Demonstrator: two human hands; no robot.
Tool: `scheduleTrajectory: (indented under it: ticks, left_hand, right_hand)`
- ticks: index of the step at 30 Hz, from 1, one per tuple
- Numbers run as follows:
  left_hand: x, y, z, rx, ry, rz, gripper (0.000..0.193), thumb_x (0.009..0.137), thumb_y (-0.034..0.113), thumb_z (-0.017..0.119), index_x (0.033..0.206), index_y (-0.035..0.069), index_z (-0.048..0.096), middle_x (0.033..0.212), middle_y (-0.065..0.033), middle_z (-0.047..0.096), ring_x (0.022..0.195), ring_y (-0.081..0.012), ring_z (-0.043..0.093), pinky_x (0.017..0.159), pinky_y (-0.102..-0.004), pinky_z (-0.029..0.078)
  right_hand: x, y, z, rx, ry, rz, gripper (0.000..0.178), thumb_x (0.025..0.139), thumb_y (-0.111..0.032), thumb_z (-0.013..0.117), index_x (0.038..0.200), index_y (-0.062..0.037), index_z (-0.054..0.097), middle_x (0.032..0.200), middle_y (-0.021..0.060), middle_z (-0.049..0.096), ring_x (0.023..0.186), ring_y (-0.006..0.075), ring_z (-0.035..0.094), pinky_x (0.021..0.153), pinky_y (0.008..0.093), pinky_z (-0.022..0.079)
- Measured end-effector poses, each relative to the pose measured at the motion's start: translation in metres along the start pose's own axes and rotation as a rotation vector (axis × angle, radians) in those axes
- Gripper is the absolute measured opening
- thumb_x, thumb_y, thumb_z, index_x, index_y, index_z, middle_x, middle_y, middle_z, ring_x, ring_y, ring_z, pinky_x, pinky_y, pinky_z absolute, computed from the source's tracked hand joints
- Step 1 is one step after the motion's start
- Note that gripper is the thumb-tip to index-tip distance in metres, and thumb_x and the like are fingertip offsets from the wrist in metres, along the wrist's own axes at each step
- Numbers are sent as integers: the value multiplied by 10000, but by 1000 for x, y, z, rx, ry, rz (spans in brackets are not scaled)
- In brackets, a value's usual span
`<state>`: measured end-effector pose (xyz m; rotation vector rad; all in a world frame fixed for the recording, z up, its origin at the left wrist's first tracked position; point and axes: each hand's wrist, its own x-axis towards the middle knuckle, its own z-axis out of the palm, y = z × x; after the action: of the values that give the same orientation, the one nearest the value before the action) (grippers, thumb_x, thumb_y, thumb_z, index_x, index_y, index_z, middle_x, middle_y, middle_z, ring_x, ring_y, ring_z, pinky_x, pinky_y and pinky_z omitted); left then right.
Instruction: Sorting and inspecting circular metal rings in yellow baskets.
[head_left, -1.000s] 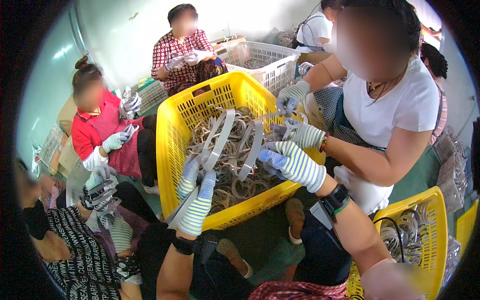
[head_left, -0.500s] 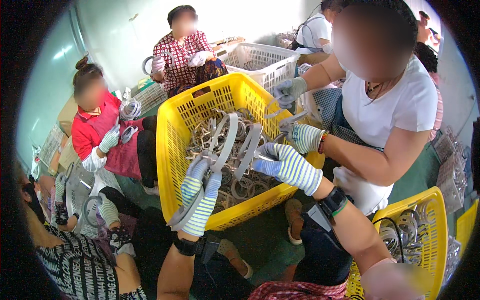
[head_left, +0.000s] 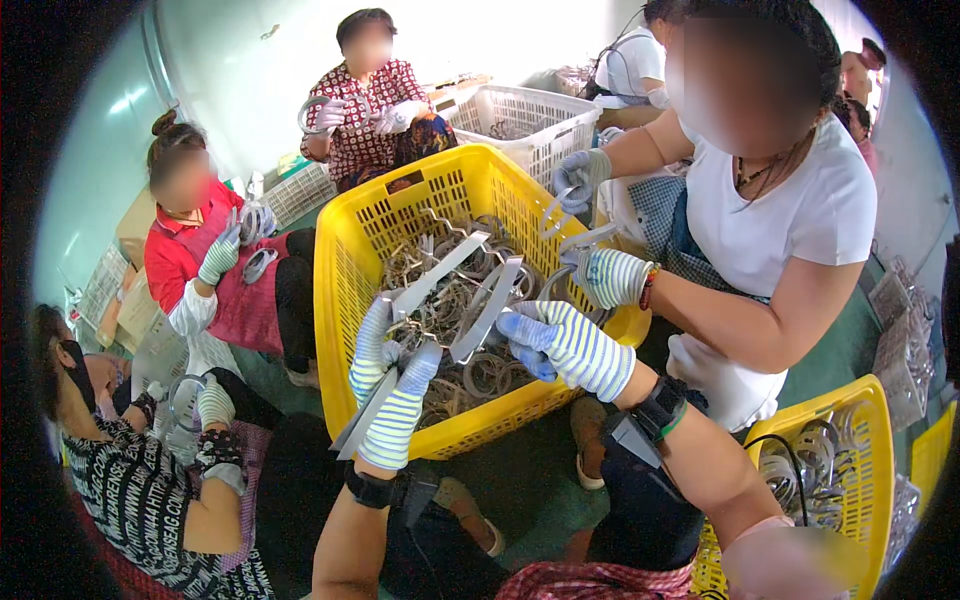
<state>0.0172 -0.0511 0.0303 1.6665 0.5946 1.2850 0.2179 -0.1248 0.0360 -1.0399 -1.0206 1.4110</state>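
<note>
My left hand point(head_left: 392, 385), in a striped knit glove, is closed around flat grey metal bands. One band point(head_left: 440, 274) reaches up and right from its fingertips over the yellow basket point(head_left: 335, 290), and more band ends point(head_left: 364, 418) stick out below the palm. My right hand point(head_left: 570, 347), gloved the same way, pinches another bent metal band point(head_left: 490, 308), which slants beside the first. Both hands are above the basket's near part. Beneath them lies a heap of loose metal rings point(head_left: 487, 376). The right fingertips are partly hidden.
At the right, a co-worker's gloved hands point(head_left: 612, 277) hold bands over the basket's rim. Other people sit with rings at the left and far side. A white basket point(head_left: 560, 135) stands behind; another yellow basket point(head_left: 873, 470) with rings is at the lower right.
The band at my left fingertips has tipped over to the right and lower. The band in my right hand has turned, and my right hand has shifted slightly left and down.
</note>
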Motion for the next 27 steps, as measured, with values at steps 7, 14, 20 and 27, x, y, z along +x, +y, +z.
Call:
scheduleTrajectory:
  ticks: [7, 14, 20, 27]
  left_hand:
    - [-1, 1, 5, 89, 21, -24, 449, 751, 2, 684, 1174, 58, 542, 925, 28, 590, 642, -8, 425, 639, -158, 399]
    - [1, -10, -1, 162, 18, 147, 377, 788, 18, 656, 1151, 64, 561, 1011, -8, 602, 637, -9, 430, 607, -156, 398]
    - [5, 2, 0, 87, 44, -108, 481, 844, 98, 596, 1292, 79, 424, 1075, -18, 576, 613, -22, 430, 565, -164, 392]
    - [10, -9, -2, 29, -76, 8, 520, 820, 69, 612, 1297, 72, 408, 1193, -55, 505, 641, -36, 474, 572, -174, 416]
  right_hand:
    - [-2, 0, -1, 19, 82, -38, 265, 850, -343, 630, 893, -87, 584, 587, -55, 477, 445, 30, 377, 399, 192, 274]
    - [6, 5, -1, -198, 166, -147, 296, 820, -327, 667, 937, -68, 584, 641, -37, 532, 466, 35, 421, 419, 196, 332]
    - [3, 0, -1, -45, 188, -187, 306, 823, -346, 662, 907, -61, 589, 635, -22, 533, 459, 50, 440, 423, 200, 349]
    - [-1, 2, 5, 21, -82, 6, 412, 895, -442, 518, 863, -41, 611, 527, -33, 439, 430, 67, 386, 410, 213, 302]
